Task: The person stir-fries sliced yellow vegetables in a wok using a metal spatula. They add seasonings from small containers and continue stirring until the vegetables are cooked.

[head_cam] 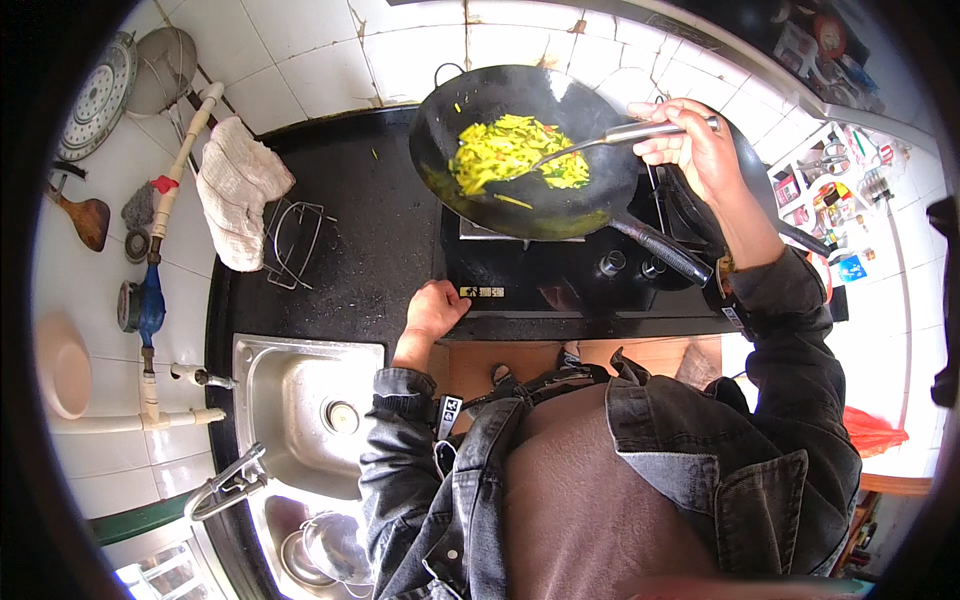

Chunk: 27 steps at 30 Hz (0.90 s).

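Observation:
A dark wok (435,176) sits over the gas hob (570,296), its ribbed handle pointing towards me at the right. Inside it lies a heap of chopped yellow-green food (510,150) in thin pieces. My right hand (694,142) is closed round the handle of a metal cooking utensil (574,150), above the wok's right side. The utensil's head is down among the food and mostly hidden, so its shape is unclear. My left hand (437,309) rests on the black countertop near the hob's front left corner, fingers curled and apparently empty.
Left of the hob stand a wire rack (296,240) and a pale cloth (240,195). A steel sink (300,442) with a tap (225,487) lies nearer me. A second dark pan (750,161) is behind my right forearm. Scissors (825,159) and small packets crowd the right wall.

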Tool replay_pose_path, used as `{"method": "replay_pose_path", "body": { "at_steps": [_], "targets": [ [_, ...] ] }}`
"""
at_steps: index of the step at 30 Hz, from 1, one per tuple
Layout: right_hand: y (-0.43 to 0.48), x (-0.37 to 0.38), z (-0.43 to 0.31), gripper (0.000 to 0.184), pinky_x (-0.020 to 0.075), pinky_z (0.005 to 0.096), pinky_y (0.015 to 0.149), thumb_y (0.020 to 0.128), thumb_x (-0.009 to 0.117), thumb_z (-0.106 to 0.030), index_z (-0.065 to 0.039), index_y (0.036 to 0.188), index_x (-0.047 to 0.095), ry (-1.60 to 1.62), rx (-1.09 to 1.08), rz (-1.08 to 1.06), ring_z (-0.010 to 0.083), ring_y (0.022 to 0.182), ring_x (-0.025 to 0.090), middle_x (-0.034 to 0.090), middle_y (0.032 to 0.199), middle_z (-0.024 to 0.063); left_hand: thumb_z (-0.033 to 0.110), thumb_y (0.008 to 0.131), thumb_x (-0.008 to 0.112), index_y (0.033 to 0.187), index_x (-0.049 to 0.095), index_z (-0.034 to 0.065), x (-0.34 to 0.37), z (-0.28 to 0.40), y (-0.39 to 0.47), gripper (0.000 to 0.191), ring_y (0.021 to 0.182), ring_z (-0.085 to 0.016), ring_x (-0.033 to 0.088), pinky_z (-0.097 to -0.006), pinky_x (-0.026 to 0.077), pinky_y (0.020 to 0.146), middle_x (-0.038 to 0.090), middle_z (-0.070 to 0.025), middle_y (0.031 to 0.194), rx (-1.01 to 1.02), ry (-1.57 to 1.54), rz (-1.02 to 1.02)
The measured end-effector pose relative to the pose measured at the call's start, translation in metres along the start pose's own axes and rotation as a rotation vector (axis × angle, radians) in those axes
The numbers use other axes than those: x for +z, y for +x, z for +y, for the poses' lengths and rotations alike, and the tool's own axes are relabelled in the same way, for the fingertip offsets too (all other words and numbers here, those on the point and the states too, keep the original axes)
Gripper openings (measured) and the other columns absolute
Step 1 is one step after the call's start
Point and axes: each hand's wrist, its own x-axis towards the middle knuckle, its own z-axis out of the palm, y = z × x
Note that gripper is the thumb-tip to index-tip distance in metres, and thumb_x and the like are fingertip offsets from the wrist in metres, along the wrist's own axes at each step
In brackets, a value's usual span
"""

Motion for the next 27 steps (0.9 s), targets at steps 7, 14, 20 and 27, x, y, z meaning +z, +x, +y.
{"method": "replay_pose_path", "body": {
  "at_steps": [7,14,20,27],
  "targets": [
    [0.006,0.024,0.012,0.025,0.058,0.0346,0.073,0.096,0.048,-0.013,0.006,0.107,0.059,-0.062,0.059,-0.012,0.029,0.084,0.07,0.064,0.111,0.0209,0.029,0.071,0.074,0.073,0.064,0.008,0.007,-0.005,-0.003,0.023,0.085,-0.03,0.063,-0.0397,0.051,0.078,0.062,-0.0115,0.084,0.045,-0.008,0.069],
    [-0.009,0.024,-0.098,0.026,0.0527,0.0211,0.045,0.091,0.052,-0.022,0.001,0.088,0.064,-0.56,0.036,0.135,0.0166,0.057,0.067,0.07,0.088,0.0152,0.028,0.072,0.074,0.074,0.066,0.0049,0.01,-0.008,-0.003,0.024,0.075,-0.031,0.064,-0.0401,0.051,0.071,0.063,-0.0143,0.079,0.106,0.001,0.154],
    [0.01,0.014,-0.014,0.023,0.0573,0.0279,0.062,0.093,0.048,-0.015,0.004,0.095,0.061,-0.279,-0.05,0.05,0.0225,0.072,0.07,0.067,0.101,0.0188,0.029,0.072,0.074,0.074,0.064,0.0078,0.004,-0.003,0.001,0.023,0.085,-0.031,0.063,-0.0398,0.051,0.079,0.062,-0.0117,0.085,0.023,-0.01,0.006],
    [0.008,0.012,0.028,0.019,0.0573,0.03,0.07,0.095,0.047,-0.011,0.004,0.098,0.058,-0.001,-0.124,-0.02,0.0263,0.078,0.069,0.064,0.109,0.0219,0.029,0.072,0.074,0.074,0.066,0.0067,0.004,-0.004,-0.001,0.024,0.08,-0.031,0.064,-0.0393,0.052,0.075,0.064,-0.0126,0.082,0.044,-0.008,0.046]
  ]
}}
